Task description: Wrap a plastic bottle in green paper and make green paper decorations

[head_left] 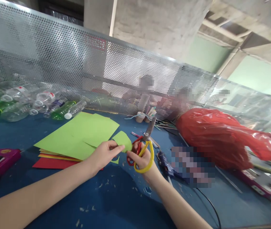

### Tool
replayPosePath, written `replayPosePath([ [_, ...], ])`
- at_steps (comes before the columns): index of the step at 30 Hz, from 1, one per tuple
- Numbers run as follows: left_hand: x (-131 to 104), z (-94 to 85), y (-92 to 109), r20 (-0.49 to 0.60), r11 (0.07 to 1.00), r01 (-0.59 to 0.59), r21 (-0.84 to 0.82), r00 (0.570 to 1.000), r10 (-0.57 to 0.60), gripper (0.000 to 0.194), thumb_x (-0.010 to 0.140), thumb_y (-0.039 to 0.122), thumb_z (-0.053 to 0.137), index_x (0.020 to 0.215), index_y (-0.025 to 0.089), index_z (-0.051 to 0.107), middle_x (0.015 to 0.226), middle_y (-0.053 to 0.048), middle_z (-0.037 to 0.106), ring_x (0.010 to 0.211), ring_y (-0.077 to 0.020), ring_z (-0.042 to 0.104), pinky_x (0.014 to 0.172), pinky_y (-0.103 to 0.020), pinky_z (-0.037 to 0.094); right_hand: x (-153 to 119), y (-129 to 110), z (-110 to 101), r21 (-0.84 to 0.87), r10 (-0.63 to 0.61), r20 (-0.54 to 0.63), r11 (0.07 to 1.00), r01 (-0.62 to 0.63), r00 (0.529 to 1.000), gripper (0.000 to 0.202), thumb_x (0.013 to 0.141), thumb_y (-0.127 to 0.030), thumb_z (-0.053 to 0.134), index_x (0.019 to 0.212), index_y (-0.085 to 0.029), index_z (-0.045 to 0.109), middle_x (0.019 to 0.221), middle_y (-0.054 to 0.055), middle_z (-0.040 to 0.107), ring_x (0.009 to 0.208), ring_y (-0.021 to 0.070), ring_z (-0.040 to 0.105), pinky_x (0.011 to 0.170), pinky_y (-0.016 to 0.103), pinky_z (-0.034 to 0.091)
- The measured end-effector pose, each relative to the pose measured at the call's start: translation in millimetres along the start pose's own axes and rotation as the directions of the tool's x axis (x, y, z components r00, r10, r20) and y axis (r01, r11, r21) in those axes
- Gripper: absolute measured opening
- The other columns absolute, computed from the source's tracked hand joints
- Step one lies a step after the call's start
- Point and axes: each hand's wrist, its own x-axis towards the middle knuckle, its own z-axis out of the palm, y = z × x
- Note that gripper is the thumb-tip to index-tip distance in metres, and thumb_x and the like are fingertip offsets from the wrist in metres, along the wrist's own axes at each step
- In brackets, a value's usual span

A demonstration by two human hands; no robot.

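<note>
Between the thumb and fingers of my left hand (108,152) is a small piece of green paper (122,140) with a rounded edge. My right hand (141,157) has its fingers in the handles of scissors (147,136), one loop red and one yellow, with the blades pointing up and away. The piece of paper lies close beside the scissors, left of the blades. A stack of coloured paper (85,133), green on top with yellow and red below, rests behind my left forearm. A curved green scrap (115,160) lies on the table below my hands.
Plastic bottles (42,100) lie along the perforated metal screen (125,73) at back left. A red plastic bag (211,136) sits at right. Small cups of sticks (146,116) stand behind the scissors. A dark blue glue gun (165,163) with a cord lies right. Pink power strips flank the blue table (116,197).
</note>
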Motion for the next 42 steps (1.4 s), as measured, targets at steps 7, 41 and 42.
replayPosePath([
  [7, 0.8, -12.7, 12.7, -0.013, 0.974, -0.082, 0.211, 0.996, 0.087, 0.042, 0.076, 0.043, 0.06, 0.041, 0.022, 0.057, 0.042, 0.0, 0.052, 0.044, -0.0135, 0.049, 0.051, -0.026, 0.038, 1.3, -5.3, -5.0, -0.027, -0.027, -0.064, 0.999, 0.026, 0.998, 0.032, 0.066, -0.029, 0.062, 0.076, -0.024, 0.032, 0.049, -0.01, 0.045, 0.041, 0.0121, 0.049, 0.043, 0.026, 0.04],
  [41, 31.2, -33.3, 3.4, -0.303, 0.881, -0.15, -0.448, 0.953, 0.007, 0.022, 0.076, 0.015, 0.064, 0.095, 0.019, 0.055, 0.1, -0.006, 0.067, 0.088, -0.0182, 0.066, 0.073, -0.029, 0.054, -6.3, 1.8, 0.7, 0.095, 0.084, 0.082, 0.991, -0.092, 0.993, 0.035, 0.07, -0.044, 0.071, 0.082, -0.02, 0.049, 0.04, -0.008, 0.047, 0.03, 0.0094, 0.042, 0.033, 0.021, 0.032],
  [42, 31.2, -34.0, 2.7, -0.31, 0.892, -0.14, -0.43, 0.951, 0.0, 0.026, 0.075, 0.013, 0.063, 0.098, 0.02, 0.053, 0.101, -0.007, 0.066, 0.089, -0.0188, 0.065, 0.074, -0.03, 0.054, -5.1, 2.1, -0.2, 0.088, 0.083, 0.038, 0.992, -0.086, 0.996, 0.036, 0.069, -0.043, 0.072, 0.081, -0.021, 0.046, 0.039, -0.008, 0.048, 0.03, 0.0098, 0.042, 0.033, 0.021, 0.032],
])
